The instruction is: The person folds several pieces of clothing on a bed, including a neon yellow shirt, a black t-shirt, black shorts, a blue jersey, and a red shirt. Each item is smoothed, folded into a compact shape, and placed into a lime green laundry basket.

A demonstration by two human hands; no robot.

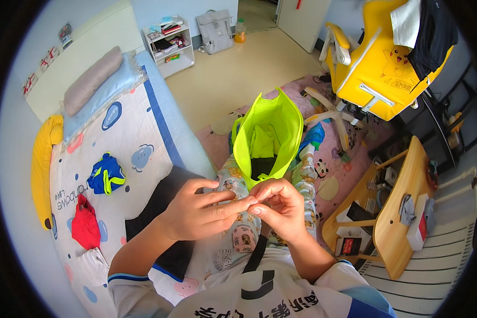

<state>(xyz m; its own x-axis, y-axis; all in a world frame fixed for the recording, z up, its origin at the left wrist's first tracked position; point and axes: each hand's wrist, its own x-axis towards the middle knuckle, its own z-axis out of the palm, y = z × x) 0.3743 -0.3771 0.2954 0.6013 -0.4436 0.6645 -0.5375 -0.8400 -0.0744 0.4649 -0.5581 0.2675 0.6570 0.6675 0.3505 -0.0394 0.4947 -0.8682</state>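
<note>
My left hand [206,210] is held above my lap with its fingers apart and nothing in it. One of its fingertips lies between the thumb and forefinger of my right hand [280,206]. Just beyond both hands, an open neon-yellow fabric bag [244,147] stands between my legs. Inside it are a neon-yellow cloth item [263,141] and something dark [262,167] at the near side. A black garment with a blue edge [159,228] lies on the bed beside my left arm, partly hidden by it.
On the bed [139,123] lie a folded blue garment [106,175], a red garment [85,224], a white cloth [93,260] and a banana-shaped plush [43,171]. A yellow swivel chair [381,75] stands far right. Nearer is a wooden desk [397,222]. A white shelf [171,45] stands behind.
</note>
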